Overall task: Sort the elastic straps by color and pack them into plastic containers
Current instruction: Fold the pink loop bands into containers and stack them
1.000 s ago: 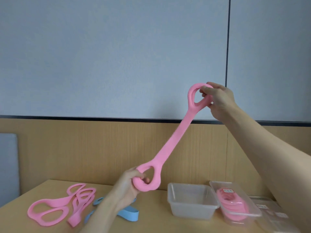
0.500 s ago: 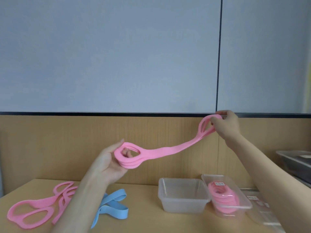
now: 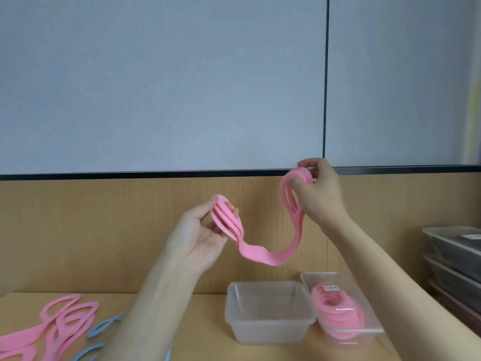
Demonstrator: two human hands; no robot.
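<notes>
A pink elastic strap (image 3: pixel 270 252) hangs slack in the air between my two hands, sagging in the middle. My left hand (image 3: pixel 200 235) grips one looped end, and my right hand (image 3: pixel 318 194) pinches the other looped end, higher and to the right. Below stands an empty clear plastic container (image 3: pixel 269 310). Just right of it, a lidded clear container (image 3: pixel 341 308) holds coiled pink straps. More pink straps (image 3: pixel 59 324) lie at the table's left, with blue straps (image 3: pixel 101 327) beside them, partly hidden by my left forearm.
The wooden table (image 3: pixel 203 342) runs along a wood-panelled wall. Stacked dark lidded containers (image 3: pixel 455 251) sit at the far right edge.
My hands have come closer together and the stretched pink strap has gone slack. My right hand dropped from high up; my left hand rose from near the table.
</notes>
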